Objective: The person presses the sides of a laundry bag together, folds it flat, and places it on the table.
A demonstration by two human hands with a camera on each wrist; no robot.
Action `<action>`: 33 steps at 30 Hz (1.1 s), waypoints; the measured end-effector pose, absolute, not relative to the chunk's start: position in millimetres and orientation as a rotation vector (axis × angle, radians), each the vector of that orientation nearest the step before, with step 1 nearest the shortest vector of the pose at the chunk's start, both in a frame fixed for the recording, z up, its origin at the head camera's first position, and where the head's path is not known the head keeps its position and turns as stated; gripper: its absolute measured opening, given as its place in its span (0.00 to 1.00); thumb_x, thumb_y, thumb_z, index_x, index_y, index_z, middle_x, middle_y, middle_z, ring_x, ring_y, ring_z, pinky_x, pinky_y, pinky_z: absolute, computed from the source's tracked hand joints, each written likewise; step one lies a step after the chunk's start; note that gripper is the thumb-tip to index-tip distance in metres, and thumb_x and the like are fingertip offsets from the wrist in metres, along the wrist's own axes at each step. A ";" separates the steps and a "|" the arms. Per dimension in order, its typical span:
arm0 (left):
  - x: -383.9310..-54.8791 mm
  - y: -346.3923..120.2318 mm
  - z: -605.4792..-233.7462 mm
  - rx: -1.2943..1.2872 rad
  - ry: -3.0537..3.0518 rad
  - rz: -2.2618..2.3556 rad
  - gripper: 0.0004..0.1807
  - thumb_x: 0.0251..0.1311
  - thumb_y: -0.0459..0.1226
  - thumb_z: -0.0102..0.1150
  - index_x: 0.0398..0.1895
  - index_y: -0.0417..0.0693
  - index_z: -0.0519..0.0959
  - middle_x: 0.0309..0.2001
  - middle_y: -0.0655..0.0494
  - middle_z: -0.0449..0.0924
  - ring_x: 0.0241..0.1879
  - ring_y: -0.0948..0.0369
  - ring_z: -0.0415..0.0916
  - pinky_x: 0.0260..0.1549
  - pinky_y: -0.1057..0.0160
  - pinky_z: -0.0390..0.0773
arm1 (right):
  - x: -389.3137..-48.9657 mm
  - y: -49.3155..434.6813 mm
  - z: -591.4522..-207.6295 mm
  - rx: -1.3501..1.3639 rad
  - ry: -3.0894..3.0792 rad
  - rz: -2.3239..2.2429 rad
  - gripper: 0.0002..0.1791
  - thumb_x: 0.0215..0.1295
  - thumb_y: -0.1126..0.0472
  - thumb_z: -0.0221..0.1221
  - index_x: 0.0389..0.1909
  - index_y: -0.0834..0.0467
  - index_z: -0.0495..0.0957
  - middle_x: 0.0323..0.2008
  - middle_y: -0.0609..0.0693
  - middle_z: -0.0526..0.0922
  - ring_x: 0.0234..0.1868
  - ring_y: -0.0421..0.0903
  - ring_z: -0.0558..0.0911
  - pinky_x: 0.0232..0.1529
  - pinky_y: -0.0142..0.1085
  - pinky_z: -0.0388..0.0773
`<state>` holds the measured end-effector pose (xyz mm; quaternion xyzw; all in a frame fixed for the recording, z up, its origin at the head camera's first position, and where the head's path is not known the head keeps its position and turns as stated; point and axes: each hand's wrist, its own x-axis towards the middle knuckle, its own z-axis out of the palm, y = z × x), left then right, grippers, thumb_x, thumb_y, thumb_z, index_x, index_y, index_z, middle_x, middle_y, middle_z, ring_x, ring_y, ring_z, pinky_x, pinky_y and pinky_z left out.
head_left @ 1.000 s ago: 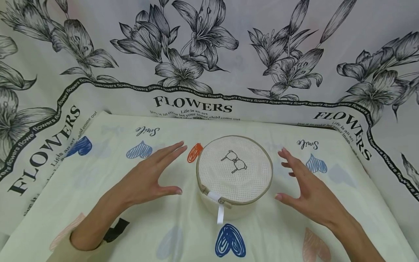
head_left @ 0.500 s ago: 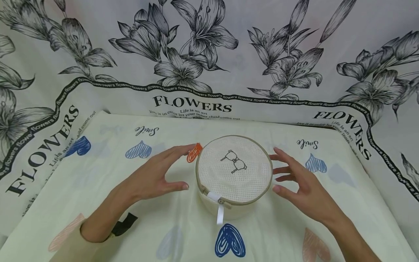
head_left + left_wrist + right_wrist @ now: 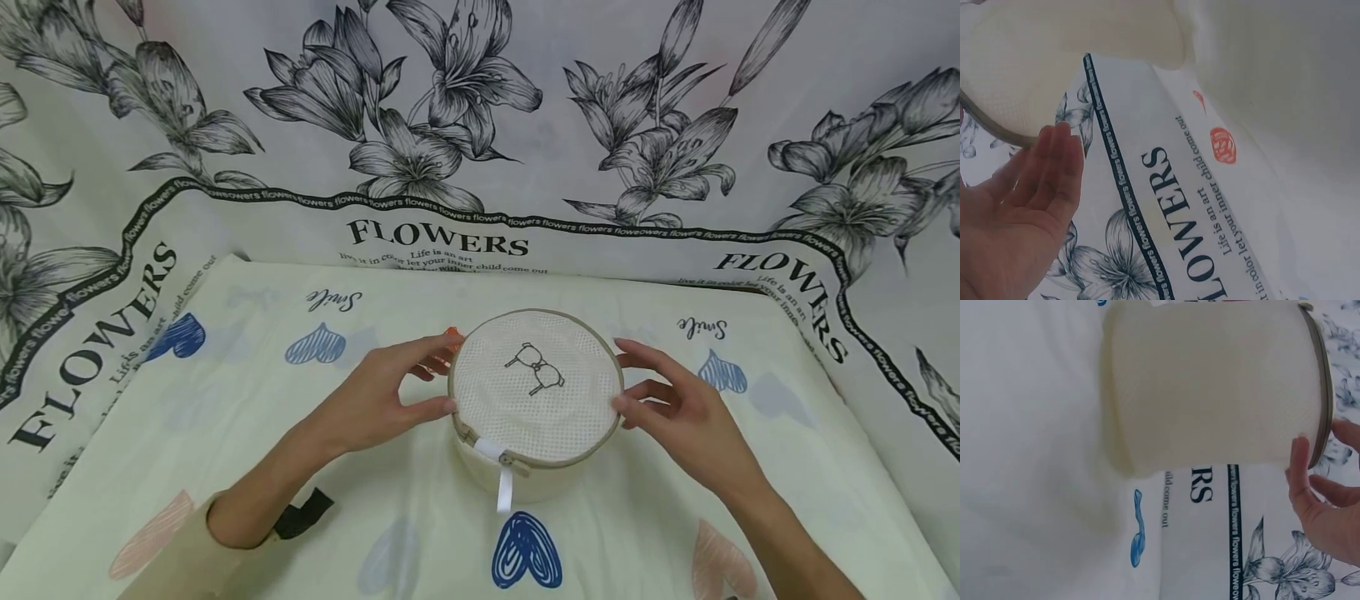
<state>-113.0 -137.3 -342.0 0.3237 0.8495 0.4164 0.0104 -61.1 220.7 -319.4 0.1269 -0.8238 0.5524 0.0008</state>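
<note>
A cylindrical white mesh laundry bag (image 3: 536, 433) stands upright, its round lid edged by a grey-brown zipper and embroidered with a bra-shaped outline. A white tab (image 3: 505, 490) hangs at its near side. My left hand (image 3: 375, 400) touches the left rim, thumb tip at the lid's edge and fingers reaching along the side. In the left wrist view its fingers are nearly straight by the rim. My right hand (image 3: 686, 417) is at the opposite rim, its thumb tip on the edge. One finger (image 3: 1299, 465) lies against the bag's side in the right wrist view, the others loosely bent.
A pale cloth (image 3: 390, 500) printed with hearts covers the surface under the bag. Behind it and at both sides rises a white curtain (image 3: 555, 167) with black flower drawings. A black patch (image 3: 303, 512) shows by my left sleeve (image 3: 202, 554).
Both hands have moved inward from either side and now meet the laundry bag's rim; their fingers were apart from it a second ago. The bag has stayed in place.
</note>
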 end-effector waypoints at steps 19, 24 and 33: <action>-112.0 -118.2 -336.6 0.635 2.395 1.675 0.30 0.58 0.34 0.70 0.66 0.48 0.75 0.49 0.45 0.80 0.35 0.59 0.83 0.31 0.61 0.85 | -65.2 217.7 -319.0 0.221 -2.634 1.906 0.32 0.64 0.63 0.67 0.69 0.55 0.70 0.60 0.55 0.73 0.37 0.48 0.86 0.41 0.40 0.85; -115.1 -117.8 -336.9 0.552 2.338 1.693 0.31 0.57 0.33 0.71 0.66 0.46 0.75 0.53 0.43 0.79 0.38 0.57 0.83 0.30 0.60 0.86 | -67.1 216.6 -321.0 0.191 -2.642 1.932 0.31 0.64 0.61 0.67 0.68 0.56 0.71 0.60 0.55 0.74 0.40 0.48 0.87 0.45 0.37 0.84; -119.3 -118.9 -337.8 0.479 2.288 1.670 0.30 0.57 0.31 0.70 0.66 0.44 0.75 0.58 0.44 0.78 0.38 0.54 0.83 0.34 0.54 0.85 | -69.0 212.8 -330.5 0.121 -2.599 2.012 0.27 0.66 0.59 0.65 0.64 0.60 0.73 0.58 0.57 0.75 0.41 0.50 0.88 0.46 0.38 0.84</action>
